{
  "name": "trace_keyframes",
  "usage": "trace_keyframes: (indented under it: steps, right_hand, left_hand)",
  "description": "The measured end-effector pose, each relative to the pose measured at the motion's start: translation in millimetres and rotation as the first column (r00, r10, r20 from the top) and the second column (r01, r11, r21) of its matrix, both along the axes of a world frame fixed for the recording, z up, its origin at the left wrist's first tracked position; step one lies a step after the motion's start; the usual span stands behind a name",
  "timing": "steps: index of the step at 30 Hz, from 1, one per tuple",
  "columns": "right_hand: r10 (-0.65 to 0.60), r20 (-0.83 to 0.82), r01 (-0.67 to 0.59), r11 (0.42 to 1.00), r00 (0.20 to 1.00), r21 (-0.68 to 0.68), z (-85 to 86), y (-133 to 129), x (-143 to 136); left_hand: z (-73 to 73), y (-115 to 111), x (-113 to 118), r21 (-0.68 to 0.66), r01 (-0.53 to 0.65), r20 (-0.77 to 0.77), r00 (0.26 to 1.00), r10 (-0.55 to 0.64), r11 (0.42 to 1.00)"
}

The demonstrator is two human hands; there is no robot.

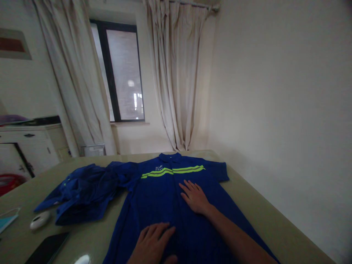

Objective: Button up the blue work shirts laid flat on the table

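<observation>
A blue short-sleeved work shirt (154, 190) with a yellow-green reflective stripe across the chest lies spread out, front up, its collar at the far side. My right hand (194, 197) rests on its middle, just below the stripe, with fingers spread. Nearer and to the left, my left hand (154, 240) is over the lower front of the shirt, fingers apart and slightly bent. Neither hand holds anything. Beside the shirt's left sleeve is a crumpled blue garment (85, 190), touching or overlapping that sleeve.
Left on the table (247, 187) are a white rounded object (40, 220), a dark phone (48, 249) and part of a face mask (7, 222). A white object (83, 260) shows at the bottom edge. A wall (288, 110) borders the table's right side.
</observation>
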State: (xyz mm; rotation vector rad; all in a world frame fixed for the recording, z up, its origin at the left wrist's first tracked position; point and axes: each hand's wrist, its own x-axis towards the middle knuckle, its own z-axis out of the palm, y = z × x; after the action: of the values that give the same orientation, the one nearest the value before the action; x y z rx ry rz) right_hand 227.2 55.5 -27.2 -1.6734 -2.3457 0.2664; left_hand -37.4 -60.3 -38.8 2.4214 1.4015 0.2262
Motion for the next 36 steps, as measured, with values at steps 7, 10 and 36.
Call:
trace_keyframes:
  steps: [7,10,36]
  right_hand:
    - [-0.032,-0.003,0.032,0.998,0.999,0.049,-1.3,32,-6]
    - [-0.111,-0.043,0.116,0.984,0.993,0.137,7.7,44,-10]
    - [0.153,-0.742,-0.346,0.931,0.653,-0.113,14.8,-74,-24]
  left_hand:
    - [13.7,25,41,0.005,-0.001,-0.002,1.0,0.001,1.0]
    - [16.2,44,34,0.05,-0.046,-0.022,0.999,0.047,0.998]
    - [11.7,43,48,0.075,-0.189,0.418,0.897,0.141,0.979]
